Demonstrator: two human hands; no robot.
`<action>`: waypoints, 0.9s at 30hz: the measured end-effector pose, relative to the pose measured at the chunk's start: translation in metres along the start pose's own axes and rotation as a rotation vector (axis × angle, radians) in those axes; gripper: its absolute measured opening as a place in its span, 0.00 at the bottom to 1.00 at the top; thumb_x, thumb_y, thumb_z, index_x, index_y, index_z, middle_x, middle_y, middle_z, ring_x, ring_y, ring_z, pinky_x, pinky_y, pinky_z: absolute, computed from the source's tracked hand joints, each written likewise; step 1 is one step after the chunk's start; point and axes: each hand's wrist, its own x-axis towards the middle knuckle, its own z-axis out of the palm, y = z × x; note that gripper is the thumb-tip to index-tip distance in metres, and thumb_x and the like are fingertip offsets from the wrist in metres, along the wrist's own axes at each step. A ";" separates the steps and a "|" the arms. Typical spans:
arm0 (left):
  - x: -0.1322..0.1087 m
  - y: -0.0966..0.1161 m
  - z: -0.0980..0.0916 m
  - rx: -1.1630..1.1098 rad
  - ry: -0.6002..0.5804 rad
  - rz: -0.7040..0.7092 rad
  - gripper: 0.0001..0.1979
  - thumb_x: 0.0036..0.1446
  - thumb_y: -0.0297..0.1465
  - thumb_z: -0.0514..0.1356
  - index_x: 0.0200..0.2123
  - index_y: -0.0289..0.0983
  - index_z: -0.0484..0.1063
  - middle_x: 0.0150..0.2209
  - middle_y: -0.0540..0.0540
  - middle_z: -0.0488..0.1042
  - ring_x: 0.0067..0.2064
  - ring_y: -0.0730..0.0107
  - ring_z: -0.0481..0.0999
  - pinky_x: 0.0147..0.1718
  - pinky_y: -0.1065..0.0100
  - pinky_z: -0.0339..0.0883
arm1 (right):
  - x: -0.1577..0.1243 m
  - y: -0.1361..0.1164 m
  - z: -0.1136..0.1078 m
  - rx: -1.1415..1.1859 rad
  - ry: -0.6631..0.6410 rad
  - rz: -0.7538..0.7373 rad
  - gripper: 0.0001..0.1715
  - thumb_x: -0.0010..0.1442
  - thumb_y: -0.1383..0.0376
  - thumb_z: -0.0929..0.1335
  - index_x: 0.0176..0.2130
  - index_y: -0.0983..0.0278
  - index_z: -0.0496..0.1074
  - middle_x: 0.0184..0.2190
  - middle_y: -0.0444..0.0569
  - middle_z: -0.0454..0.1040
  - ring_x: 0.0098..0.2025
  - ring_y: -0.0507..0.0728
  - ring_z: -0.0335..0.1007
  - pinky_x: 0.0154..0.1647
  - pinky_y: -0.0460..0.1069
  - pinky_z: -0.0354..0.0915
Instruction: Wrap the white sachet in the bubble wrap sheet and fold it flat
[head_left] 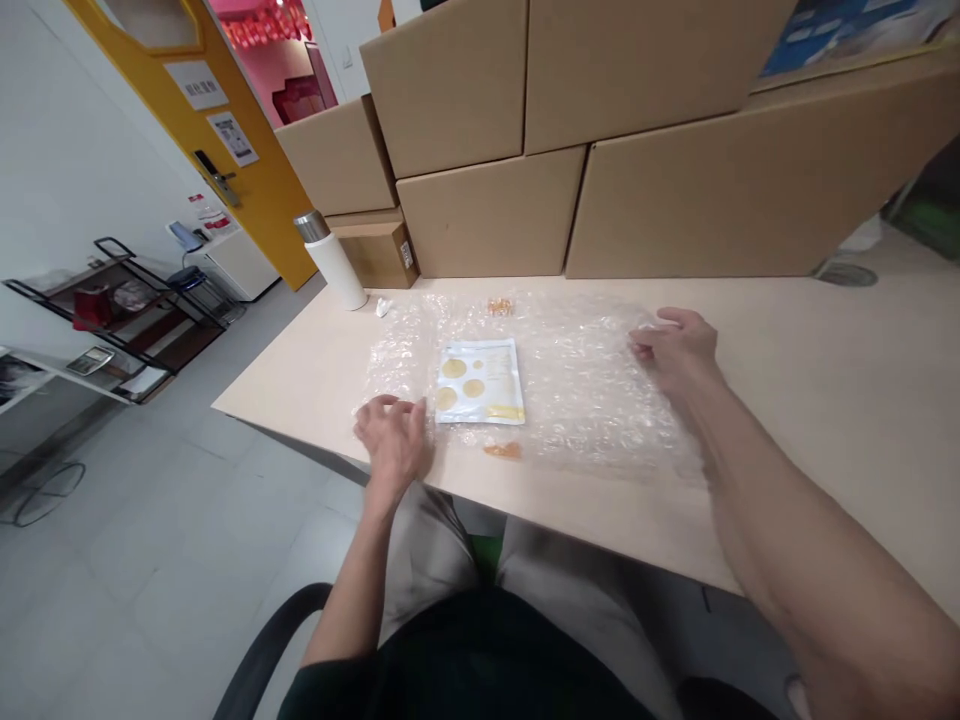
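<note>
A sheet of clear bubble wrap [592, 390] lies spread on the light wooden table. On its left half rests a flat white sachet [480, 382] with gold circles and a yellow strip. My left hand [391, 440] touches the wrap's near left corner, its bent fingers apart. At the far right, my right hand [679, 345] pinches the wrap's edge, slightly raised; thumb and fingers are closed there. Bits of orange tape [502, 450] stick to the wrap's near edge, and another orange piece [499, 307] shows at the far edge.
Stacked cardboard boxes [491, 225] line the table's back. A white bottle with a steel cap [334, 265] stands at the back left, beside a crumpled white scrap [383, 307]. The table [810, 400] extends right. A black cart [127, 310] and a yellow door [247, 190] are at left.
</note>
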 end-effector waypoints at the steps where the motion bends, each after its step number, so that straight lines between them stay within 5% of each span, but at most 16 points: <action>1: 0.004 0.008 0.003 0.011 -0.090 -0.012 0.20 0.63 0.46 0.55 0.32 0.38 0.78 0.45 0.36 0.72 0.53 0.43 0.65 0.55 0.44 0.56 | -0.001 0.000 0.000 -0.003 0.000 0.010 0.25 0.45 0.79 0.69 0.42 0.62 0.64 0.27 0.38 0.67 0.20 0.46 0.61 0.20 0.43 0.58; 5: 0.016 0.027 0.013 0.011 -0.245 -0.064 0.17 0.60 0.44 0.58 0.31 0.37 0.78 0.44 0.37 0.71 0.51 0.45 0.66 0.51 0.47 0.59 | -0.005 -0.002 0.001 -0.015 0.001 0.028 0.25 0.44 0.79 0.68 0.41 0.62 0.63 0.27 0.39 0.67 0.20 0.46 0.61 0.21 0.44 0.57; 11: 0.019 0.025 0.012 -0.142 -0.267 -0.118 0.15 0.61 0.40 0.56 0.28 0.38 0.74 0.41 0.41 0.73 0.49 0.53 0.69 0.49 0.55 0.62 | -0.004 0.002 0.001 -0.029 0.002 -0.011 0.24 0.43 0.80 0.69 0.39 0.61 0.64 0.25 0.38 0.66 0.20 0.47 0.61 0.20 0.45 0.58; 21: 0.046 -0.060 -0.012 0.054 -0.127 -0.329 0.16 0.58 0.42 0.56 0.26 0.39 0.75 0.46 0.36 0.74 0.53 0.44 0.68 0.51 0.51 0.61 | -0.002 0.007 0.001 -0.081 -0.006 -0.055 0.25 0.37 0.75 0.72 0.35 0.58 0.64 0.24 0.41 0.68 0.20 0.51 0.62 0.19 0.48 0.58; 27: 0.043 -0.076 -0.010 0.081 -0.134 -0.357 0.15 0.59 0.41 0.55 0.31 0.39 0.77 0.50 0.35 0.71 0.55 0.42 0.66 0.53 0.48 0.59 | 0.014 0.012 -0.011 -0.259 0.009 -0.133 0.24 0.35 0.72 0.72 0.34 0.57 0.66 0.26 0.44 0.71 0.21 0.54 0.64 0.25 0.53 0.62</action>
